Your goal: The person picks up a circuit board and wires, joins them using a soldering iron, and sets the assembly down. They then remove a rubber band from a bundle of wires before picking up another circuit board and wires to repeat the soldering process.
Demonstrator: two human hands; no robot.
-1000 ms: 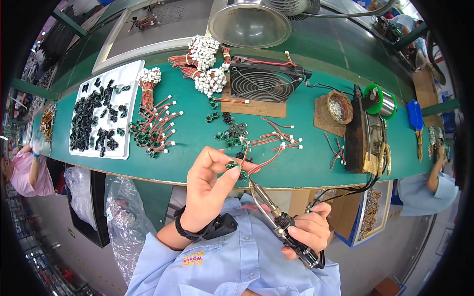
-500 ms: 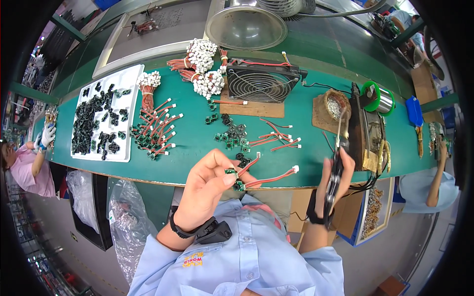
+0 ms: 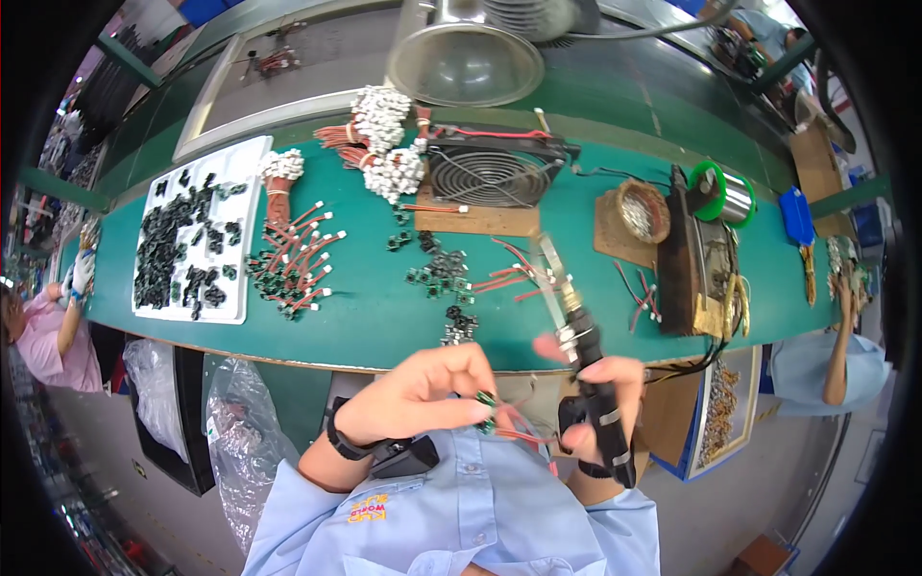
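Observation:
My left hand (image 3: pixel 427 396) is closed, thumb and forefinger pinching small green circuit boards (image 3: pixel 487 413) in front of my chest. Red and dark wires (image 3: pixel 521 436) trail from them toward my right hand; their far ends are blurred. Wrapped in my right hand (image 3: pixel 619 384) is a soldering iron (image 3: pixel 600 408) with a black handle. Its metal tip slants up and left over the table edge, smeared by motion. Beyond my hands lie loose green and black boards (image 3: pixel 444 274) and several red wire leads (image 3: pixel 504 278) with white plugs.
A white tray (image 3: pixel 240 278) of black parts stands at left, beside wired boards (image 3: pixel 288 269). Behind are bundled cables (image 3: pixel 384 115) and a black fan (image 3: pixel 495 178). At right are a round solder pot (image 3: pixel 636 213), a green solder spool (image 3: pixel 722 195) and a dark iron stand (image 3: pixel 680 278). People sit at both sides.
My left hand has drawn the boards down and right, toward my chest. The soldering iron has swung left from the solder pot, closer to my left hand. Wire leads now lie left of the stand.

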